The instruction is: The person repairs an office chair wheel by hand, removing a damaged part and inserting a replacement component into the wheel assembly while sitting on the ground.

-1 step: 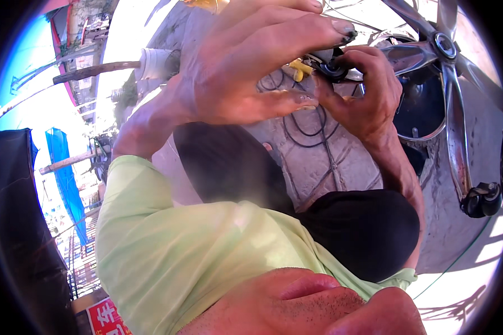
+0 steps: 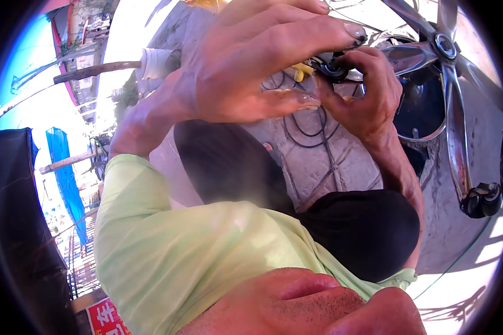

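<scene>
My left hand (image 2: 254, 67) is spread in the upper middle, fingers apart, its blackened fingertips above a black caster wheel (image 2: 332, 70). My right hand (image 2: 363, 95) is closed round that caster, with its thumb beside it, at the end of an arm of a chrome five-armed chair base (image 2: 445, 47). A small yellow object (image 2: 300, 73) sits just left of the caster, partly hidden by my left hand. Another black caster (image 2: 480, 200) is on the base's lower arm at the right.
Dark cables (image 2: 310, 139) lie on the cracked concrete (image 2: 318, 173). A dark round container (image 2: 416, 111) is behind the base. At left are a white bucket (image 2: 153, 64) with a wooden stick, a blue sheet (image 2: 64, 178) and black fabric (image 2: 22, 212). A green cord (image 2: 447, 268) runs at lower right.
My left hand has shifted very slightly, its fingers a little to the right. My right hand and the chair base look the same.
</scene>
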`<state>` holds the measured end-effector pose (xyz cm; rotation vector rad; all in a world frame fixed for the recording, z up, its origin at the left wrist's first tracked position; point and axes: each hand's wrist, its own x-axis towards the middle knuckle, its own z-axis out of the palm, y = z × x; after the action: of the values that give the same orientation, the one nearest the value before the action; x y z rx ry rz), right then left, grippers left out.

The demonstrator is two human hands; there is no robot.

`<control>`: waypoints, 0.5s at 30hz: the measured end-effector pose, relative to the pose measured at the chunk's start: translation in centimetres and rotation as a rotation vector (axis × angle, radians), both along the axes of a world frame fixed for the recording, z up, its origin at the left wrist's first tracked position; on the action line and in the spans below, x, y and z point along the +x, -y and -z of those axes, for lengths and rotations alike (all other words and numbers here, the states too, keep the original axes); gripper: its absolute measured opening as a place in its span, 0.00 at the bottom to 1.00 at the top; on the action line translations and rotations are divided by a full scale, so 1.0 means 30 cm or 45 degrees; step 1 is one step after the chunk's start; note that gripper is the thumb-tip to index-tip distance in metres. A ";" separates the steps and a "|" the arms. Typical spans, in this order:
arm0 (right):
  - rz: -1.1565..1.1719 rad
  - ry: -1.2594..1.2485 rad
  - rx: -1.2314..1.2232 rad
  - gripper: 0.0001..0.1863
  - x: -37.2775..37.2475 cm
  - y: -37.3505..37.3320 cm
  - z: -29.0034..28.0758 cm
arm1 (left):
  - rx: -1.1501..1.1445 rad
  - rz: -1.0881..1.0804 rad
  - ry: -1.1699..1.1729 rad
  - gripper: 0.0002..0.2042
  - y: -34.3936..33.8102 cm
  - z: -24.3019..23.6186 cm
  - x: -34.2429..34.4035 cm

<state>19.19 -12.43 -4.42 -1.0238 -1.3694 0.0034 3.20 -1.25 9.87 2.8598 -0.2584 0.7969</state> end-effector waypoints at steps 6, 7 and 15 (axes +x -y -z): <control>0.087 0.019 0.011 0.20 0.001 0.006 -0.026 | 0.317 0.304 -0.072 0.28 -0.052 -0.038 0.115; 0.091 0.021 0.013 0.20 0.003 0.007 -0.027 | 0.319 0.278 -0.141 0.29 -0.026 -0.078 0.131; -0.007 0.038 -0.052 0.27 0.010 0.015 -0.011 | -1.315 -0.537 -0.543 0.35 0.023 -0.168 -0.005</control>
<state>19.50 -12.88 -4.11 -1.0582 -1.4040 0.0207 3.04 -1.94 14.90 1.9921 0.6399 0.2090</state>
